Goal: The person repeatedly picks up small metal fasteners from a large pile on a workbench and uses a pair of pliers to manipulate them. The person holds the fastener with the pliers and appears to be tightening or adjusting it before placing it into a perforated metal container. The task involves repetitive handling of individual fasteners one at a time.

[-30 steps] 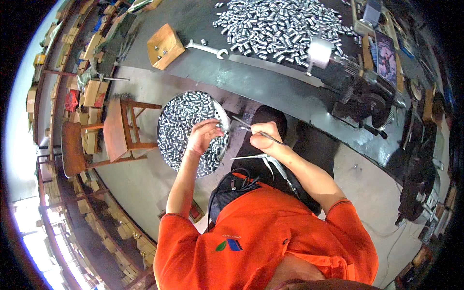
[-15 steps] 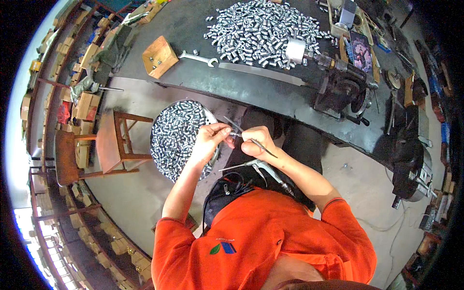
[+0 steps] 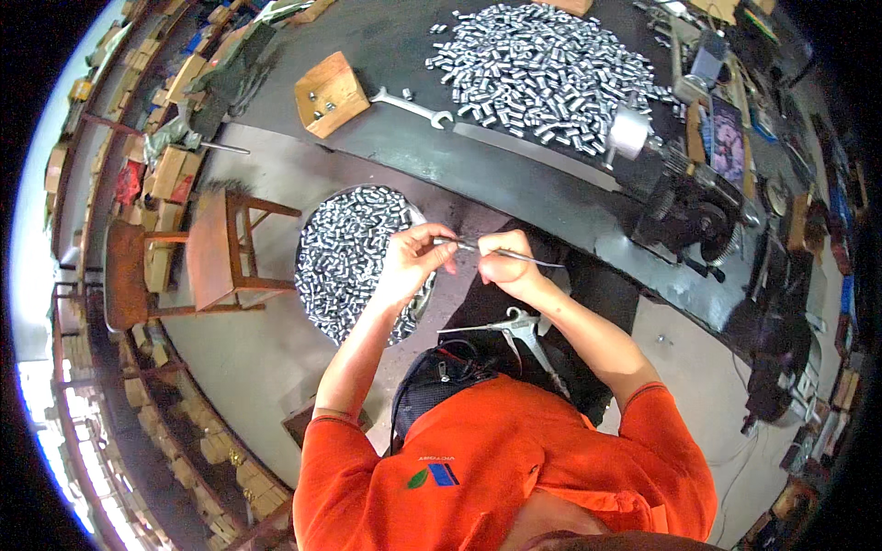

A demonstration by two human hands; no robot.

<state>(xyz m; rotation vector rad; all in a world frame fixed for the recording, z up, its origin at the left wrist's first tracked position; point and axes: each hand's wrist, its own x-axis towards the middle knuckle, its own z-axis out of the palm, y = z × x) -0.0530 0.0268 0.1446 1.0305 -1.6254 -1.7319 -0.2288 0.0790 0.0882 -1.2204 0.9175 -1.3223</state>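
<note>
My left hand (image 3: 415,264) is closed, pinching a small metal sleeve (image 3: 445,241) between thumb and fingers. My right hand (image 3: 510,268) is wrapped round a thin grey rod-like tool (image 3: 542,263). One end of the tool sticks out to the right of the fist; its other end points at the sleeve. Whether the tip is inside the sleeve is too small to tell. Below the hands, an air blow gun (image 3: 522,329) lies across my lap. A round container (image 3: 424,219) full of similar short metal sleeves (image 3: 349,257) stands just left of my hands.
On the dark workbench (image 3: 386,151) lie a heap of metal sleeves (image 3: 551,78), an open-end wrench (image 3: 413,106) and a wooden box (image 3: 331,92) with a few small parts. A black machine (image 3: 689,211) sits at the bench's right. A wooden chair (image 3: 211,257) stands at left.
The rod-like tool has swung from a steep slant to nearly level, in line with the sleeve. My right hand has turned and risen slightly. The whole view has shifted a little.
</note>
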